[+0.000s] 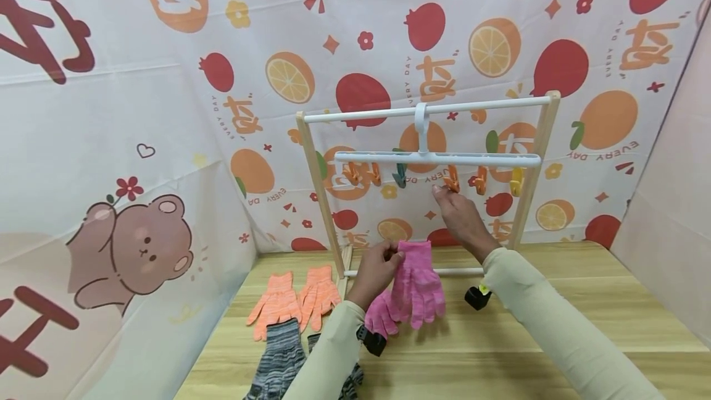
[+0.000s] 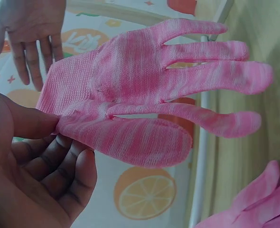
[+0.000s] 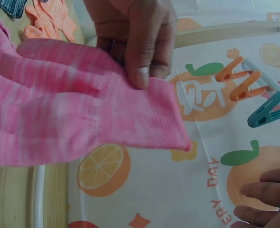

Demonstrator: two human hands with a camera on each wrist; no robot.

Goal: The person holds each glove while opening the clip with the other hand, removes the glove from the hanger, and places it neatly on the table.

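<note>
My left hand [image 1: 380, 270] pinches the cuff of a pink striped knit glove [image 1: 416, 283] between thumb and fingers; in the left wrist view the glove's fingers point away to the right. A second pink glove [image 1: 379, 315] lies on the table below it. My right hand [image 1: 462, 216] is raised under a white hanger [image 1: 383, 157], just below an orange clip [image 1: 452, 179]. Its fingers look extended in the left wrist view, holding nothing. Other clips hang from the bar, among them a teal clip [image 3: 268, 111] and a yellow clip [image 1: 516, 181].
The hanger hooks over the top rod [image 1: 489, 105] of a wood-and-white rack. Orange gloves [image 1: 278, 301] and dark grey gloves [image 1: 282, 354] lie on the wooden table [image 1: 561, 313] at left. A printed cloth [image 1: 311, 23] stands behind the rack.
</note>
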